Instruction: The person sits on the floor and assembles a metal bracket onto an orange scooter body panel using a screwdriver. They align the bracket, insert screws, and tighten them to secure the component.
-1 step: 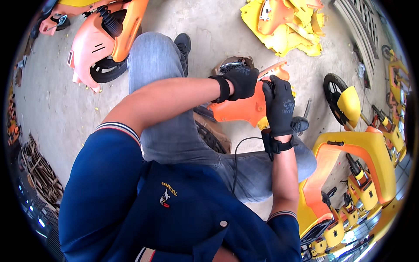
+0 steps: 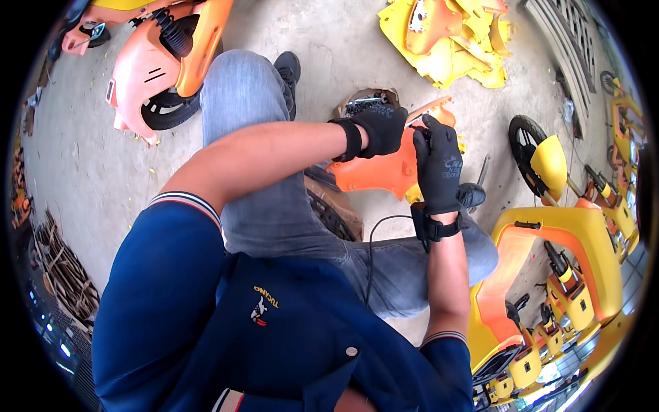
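Over my knees, seen from the head camera, I hold an orange plastic body panel [image 2: 374,172] propped against my jeans so it stays steady and close to my eyes. My left hand [image 2: 379,128], in a black glove, is curled shut over the panel's upper edge, near a dark metal part [image 2: 362,104] that shows just beyond it; I cannot tell whether the fingers also pinch something small. My right hand [image 2: 439,165], gloved too, closes its grip round the panel's right end, fingers wrapped, which braces the piece from the other side. A black cable [image 2: 374,247] runs from the right wrist strap down across my lap. I sit low on the concrete floor [image 2: 329,41], so spare parts lie within reach: a pink-and-orange scooter shell [image 2: 147,69] to the left, a heap of yellow panels [image 2: 446,34] ahead, and yellow-orange ride-on carts [image 2: 556,226] at my right.
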`<state>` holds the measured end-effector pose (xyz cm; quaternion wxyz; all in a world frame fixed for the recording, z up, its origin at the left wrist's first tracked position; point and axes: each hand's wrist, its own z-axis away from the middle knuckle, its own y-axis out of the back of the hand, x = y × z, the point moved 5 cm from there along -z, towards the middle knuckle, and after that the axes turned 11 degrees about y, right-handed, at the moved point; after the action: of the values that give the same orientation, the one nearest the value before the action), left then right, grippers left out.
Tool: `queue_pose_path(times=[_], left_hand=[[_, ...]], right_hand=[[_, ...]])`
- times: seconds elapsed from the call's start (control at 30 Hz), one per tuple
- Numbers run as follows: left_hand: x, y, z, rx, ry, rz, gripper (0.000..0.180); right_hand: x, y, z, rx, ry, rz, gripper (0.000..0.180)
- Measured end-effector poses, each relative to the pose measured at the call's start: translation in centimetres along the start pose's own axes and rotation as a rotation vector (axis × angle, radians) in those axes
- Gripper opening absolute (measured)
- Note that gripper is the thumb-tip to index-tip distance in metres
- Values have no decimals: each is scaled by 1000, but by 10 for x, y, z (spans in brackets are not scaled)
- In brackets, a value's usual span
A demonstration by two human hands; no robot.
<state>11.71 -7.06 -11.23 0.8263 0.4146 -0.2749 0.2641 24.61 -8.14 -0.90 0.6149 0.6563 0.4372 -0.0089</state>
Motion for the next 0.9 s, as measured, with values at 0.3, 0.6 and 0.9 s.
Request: queue_pose_path(times=[0.3, 0.6, 0.9], left_hand=[[4, 3, 3, -53, 48, -42, 39], [2, -2, 6, -9, 16, -1, 28], [1, -2, 4, -111, 58, -77, 42]], right_hand=[[4, -3, 4, -81, 90, 20, 25], [3, 1, 4, -28, -16, -13, 23], [23, -8, 10, -290, -247, 97, 22]])
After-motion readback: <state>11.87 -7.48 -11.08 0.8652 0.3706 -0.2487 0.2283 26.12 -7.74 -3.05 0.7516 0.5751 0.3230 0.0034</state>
